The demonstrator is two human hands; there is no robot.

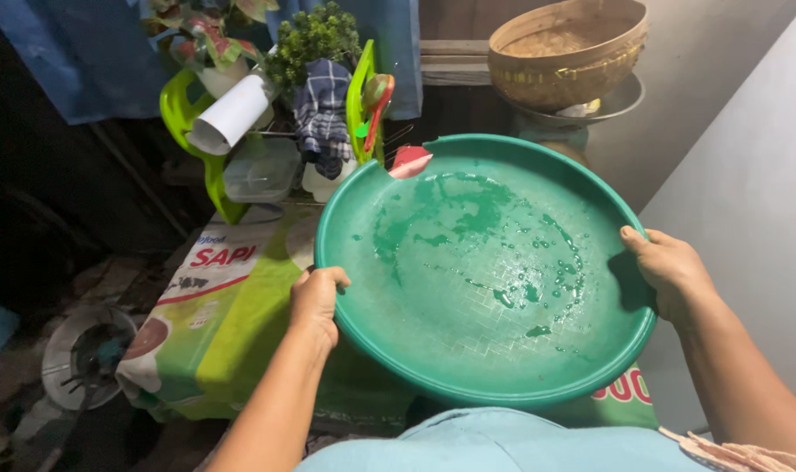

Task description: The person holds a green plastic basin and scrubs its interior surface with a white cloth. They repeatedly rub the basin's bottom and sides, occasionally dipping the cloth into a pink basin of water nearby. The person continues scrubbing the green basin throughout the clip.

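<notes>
A large round green plastic basin [468,385] is tilted toward me, wet inside with water drops and smears, and its far rim has a broken notch. My left hand [315,301] grips its left rim. My right hand [669,267] grips its right rim, thumb over the edge. Both hands hold the basin up above a table covered with a printed green and white plastic sheet [214,306].
Behind the basin stands a green dish rack [359,96] with a white cup [232,114], a checked cloth [322,109] and clear containers. A woven basket [568,48] rests on a metal bowl at the back right. A white wall is on the right. A burner [88,354] lies low left.
</notes>
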